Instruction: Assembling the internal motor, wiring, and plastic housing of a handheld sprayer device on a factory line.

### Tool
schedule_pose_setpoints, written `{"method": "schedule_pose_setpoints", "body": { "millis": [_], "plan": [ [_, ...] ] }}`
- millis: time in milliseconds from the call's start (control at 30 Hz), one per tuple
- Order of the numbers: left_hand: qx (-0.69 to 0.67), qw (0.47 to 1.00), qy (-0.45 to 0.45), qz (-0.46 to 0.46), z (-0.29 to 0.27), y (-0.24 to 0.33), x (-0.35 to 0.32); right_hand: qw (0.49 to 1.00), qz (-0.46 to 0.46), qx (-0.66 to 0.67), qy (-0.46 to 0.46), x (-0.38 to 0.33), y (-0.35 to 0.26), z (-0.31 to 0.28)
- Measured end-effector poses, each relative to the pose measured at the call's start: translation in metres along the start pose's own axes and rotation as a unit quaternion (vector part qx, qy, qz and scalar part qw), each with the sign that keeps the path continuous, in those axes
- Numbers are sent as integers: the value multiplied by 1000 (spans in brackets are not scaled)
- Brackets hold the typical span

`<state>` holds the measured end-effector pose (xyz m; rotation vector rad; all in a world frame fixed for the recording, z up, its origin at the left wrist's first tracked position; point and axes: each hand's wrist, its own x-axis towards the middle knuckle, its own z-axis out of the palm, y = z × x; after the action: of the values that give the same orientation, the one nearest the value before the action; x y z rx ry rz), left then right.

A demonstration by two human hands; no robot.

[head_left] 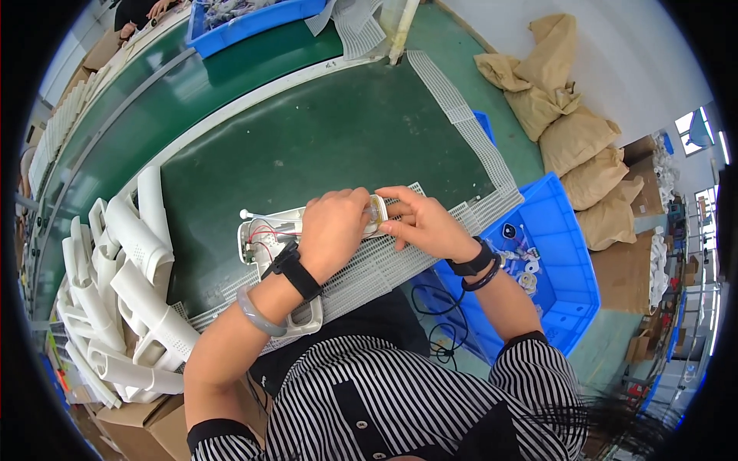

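at a white housing (247, 244) — both hands (336, 225) (421, 224)

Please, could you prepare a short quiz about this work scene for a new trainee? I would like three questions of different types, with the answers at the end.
1. True or false: the tan sacks are on the person's left.
2. Which colour of wires shows in the open white housing, near the left hand? A) green, B) red, C) yellow.
3. Fill in the gap: the white shells are piled to the person's ____.

Key:
1. False; the tan sacks are on the right.
2. B.
3. left.
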<state>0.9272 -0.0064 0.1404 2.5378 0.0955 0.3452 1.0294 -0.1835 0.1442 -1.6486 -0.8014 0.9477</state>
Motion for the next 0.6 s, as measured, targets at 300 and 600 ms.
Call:
{"method": "schedule_pose_setpoints", "body": {
  "millis": [300, 600],
  "plan": [
    [33, 999, -5, 0, 6, 0, -3, 964, -101, -236, 73, 1, 8, 1],
    [96, 995, -16, 22, -7, 8, -7, 924, -14, -379, 48, 9, -13, -4]
  ]
}}
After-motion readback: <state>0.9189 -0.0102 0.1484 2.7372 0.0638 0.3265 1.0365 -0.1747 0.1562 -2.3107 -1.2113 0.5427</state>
